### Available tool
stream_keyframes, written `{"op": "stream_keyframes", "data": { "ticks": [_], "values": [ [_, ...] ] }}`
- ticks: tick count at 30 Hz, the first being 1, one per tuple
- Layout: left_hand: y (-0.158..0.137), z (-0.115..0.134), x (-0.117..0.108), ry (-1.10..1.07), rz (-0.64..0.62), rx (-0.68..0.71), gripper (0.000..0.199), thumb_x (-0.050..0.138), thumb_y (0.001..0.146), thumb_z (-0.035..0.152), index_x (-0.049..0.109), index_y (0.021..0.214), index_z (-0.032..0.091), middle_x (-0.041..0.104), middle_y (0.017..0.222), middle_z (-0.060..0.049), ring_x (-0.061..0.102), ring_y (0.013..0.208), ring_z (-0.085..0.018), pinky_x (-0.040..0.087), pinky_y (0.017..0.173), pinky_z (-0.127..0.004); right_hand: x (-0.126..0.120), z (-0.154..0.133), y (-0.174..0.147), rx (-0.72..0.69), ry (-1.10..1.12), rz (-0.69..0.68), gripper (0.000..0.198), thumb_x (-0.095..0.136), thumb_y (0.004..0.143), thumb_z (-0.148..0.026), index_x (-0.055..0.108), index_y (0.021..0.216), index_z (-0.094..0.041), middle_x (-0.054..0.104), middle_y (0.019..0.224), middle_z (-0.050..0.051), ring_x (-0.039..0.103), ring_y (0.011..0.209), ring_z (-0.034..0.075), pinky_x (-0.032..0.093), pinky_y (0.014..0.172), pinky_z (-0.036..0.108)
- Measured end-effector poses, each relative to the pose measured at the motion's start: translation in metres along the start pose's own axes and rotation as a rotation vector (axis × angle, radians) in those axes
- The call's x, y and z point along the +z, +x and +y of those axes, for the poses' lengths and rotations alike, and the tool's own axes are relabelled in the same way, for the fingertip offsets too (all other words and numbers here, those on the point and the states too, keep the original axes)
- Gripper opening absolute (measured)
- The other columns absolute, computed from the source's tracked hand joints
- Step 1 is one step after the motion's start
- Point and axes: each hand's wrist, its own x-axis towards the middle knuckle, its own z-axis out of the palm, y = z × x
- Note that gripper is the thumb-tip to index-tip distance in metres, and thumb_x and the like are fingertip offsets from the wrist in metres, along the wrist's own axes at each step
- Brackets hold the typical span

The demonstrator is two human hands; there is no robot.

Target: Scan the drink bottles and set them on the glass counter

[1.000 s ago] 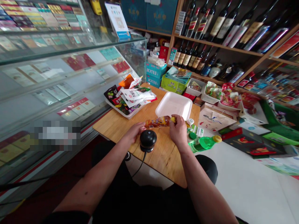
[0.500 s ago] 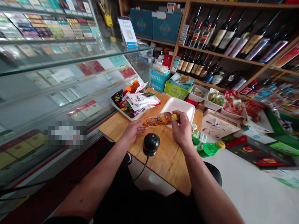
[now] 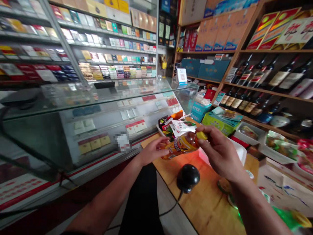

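Observation:
A drink bottle with orange contents, a printed label and a yellow cap lies nearly level above the table. My right hand pinches it at the cap end. At its base, my left hand has its thumb and fingers around the bottle. Just below the bottle stands a black, rounded scanner-like device with a cord, and a red glow falls on the wood behind it. Behind the bottle, a white tray holds several snack packets. Another white tray is partly hidden by my right hand.
The wooden table stands beside a glass display counter. A green bottle lies blurred at lower right, beyond my right forearm. Bins of packaged food and shelves of wine bottles line the right.
The view has swung left and up, showing more of the counter. The bottle is closer to the camera, still between both hands. A red glow now shows on the table.

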Motion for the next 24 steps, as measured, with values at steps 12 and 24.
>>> {"op": "stream_keyframes", "data": {
  "ticks": [12, 24],
  "values": [
    [-0.093, 0.067, -0.053, 0.057, 0.180, 0.111, 0.061, 0.075, 0.087, 0.030, 0.052, 0.142, 0.019, 0.060, 0.138, -0.009, 0.059, 0.124, -0.029, 0.049, 0.106, -0.042, 0.091, -0.080, 0.076, -0.114, 0.297, -0.191, 0.033, 0.061, 0.098, -0.038, 0.059, 0.128, -0.024, 0.067, 0.115, 0.008, 0.066, 0.101, 0.022, 0.054, 0.088, 0.039],
    [-0.120, 0.135, -0.165, 0.275, 0.708, 0.325, 0.054, 0.075, 0.086, 0.037, 0.055, 0.132, 0.016, 0.066, 0.126, -0.010, 0.065, 0.110, -0.025, 0.053, 0.095, -0.036, 0.239, -0.166, 0.089, -0.194, 0.414, -0.293, 0.037, 0.056, 0.092, -0.017, 0.060, 0.128, -0.017, 0.067, 0.121, 0.010, 0.066, 0.107, 0.021, 0.053, 0.097, 0.039]
  ]
}}
